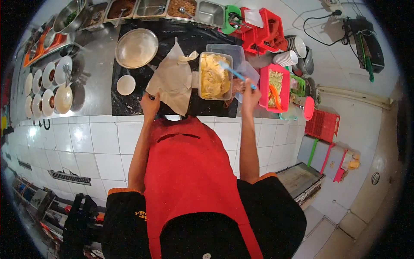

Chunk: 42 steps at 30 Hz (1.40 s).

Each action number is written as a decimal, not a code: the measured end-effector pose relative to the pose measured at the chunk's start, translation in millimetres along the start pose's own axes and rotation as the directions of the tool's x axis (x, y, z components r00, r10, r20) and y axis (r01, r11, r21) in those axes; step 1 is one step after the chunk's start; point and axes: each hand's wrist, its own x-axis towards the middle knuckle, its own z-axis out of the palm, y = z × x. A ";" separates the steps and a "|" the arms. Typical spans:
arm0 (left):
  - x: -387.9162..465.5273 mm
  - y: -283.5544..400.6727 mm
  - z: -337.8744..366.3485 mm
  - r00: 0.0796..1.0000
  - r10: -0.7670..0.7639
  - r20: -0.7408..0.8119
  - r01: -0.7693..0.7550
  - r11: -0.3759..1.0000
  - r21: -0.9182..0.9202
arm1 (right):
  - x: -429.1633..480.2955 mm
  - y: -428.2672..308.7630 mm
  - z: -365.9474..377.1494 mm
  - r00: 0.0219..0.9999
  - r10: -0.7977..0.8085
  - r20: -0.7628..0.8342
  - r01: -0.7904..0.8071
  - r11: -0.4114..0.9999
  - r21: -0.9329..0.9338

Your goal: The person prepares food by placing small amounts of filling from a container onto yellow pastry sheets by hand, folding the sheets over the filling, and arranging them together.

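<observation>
My left hand [150,105] pinches the lower left corner of a sheet of brown wrapping paper [171,77], which lies creased on a black mat [136,105]. In my right hand [250,97] is a light-blue-handled utensil [237,75], perhaps a brush or spatula. Its pale head rests over the yellow food in a clear plastic container [202,94]; whether it touches the food is hard to tell. A second clear container [239,51] sits partly behind that one. Left of the paper are a round metal tray [136,48] and a small white bowl [126,85].
Several bowls with dark sauce [48,102] stand at the left on the steel counter [98,71]. Metal food pans [212,16] line the back. To the right are a pink bin of shredded vegetables [263,87], stacked white cups [284,58] and red baskets [249,42].
</observation>
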 end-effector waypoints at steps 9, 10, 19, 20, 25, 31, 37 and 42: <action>-2.8 54.1 -27.5 0.977 0.212 0.030 -0.180 0.890 -0.420 | -54.7 61.5 -27.7 0.985 0.106 -0.138 -0.098 0.993 0.063; -3.7 60.2 -30.3 0.965 0.261 -0.007 -0.234 0.854 -0.465 | -56.3 61.8 -29.7 0.985 0.110 -0.136 -0.101 0.993 0.068; -30.0 84.0 -82.5 0.972 0.235 0.026 -0.197 0.865 -0.461 | -58.0 62.6 -63.3 0.991 0.043 -0.130 -0.060 0.989 -0.132; -35.2 83.4 -86.1 0.976 0.219 0.005 -0.189 0.856 -0.481 | -53.7 62.2 -62.5 0.991 0.036 -0.130 -0.057 0.985 -0.162; -49.6 92.0 -95.1 0.975 0.221 -0.025 -0.200 0.824 -0.531 | -1.7 12.0 -7.8 0.986 -0.115 -0.118 0.098 0.985 -0.142; -59.1 97.8 -98.0 0.964 0.259 -0.059 -0.255 0.838 -0.482 | 57.7 40.9 36.6 0.980 -0.198 0.000 0.162 0.804 -0.572; -77.5 95.4 -112.8 0.965 0.087 -0.246 -0.209 0.822 -0.529 | 43.8 -33.9 76.5 0.911 -0.392 0.126 0.411 0.843 -0.347; -76.7 22.8 -110.9 0.658 0.423 -0.623 -0.231 0.901 0.368 | 8.7 -59.9 176.1 0.920 -0.125 0.371 0.135 0.991 0.000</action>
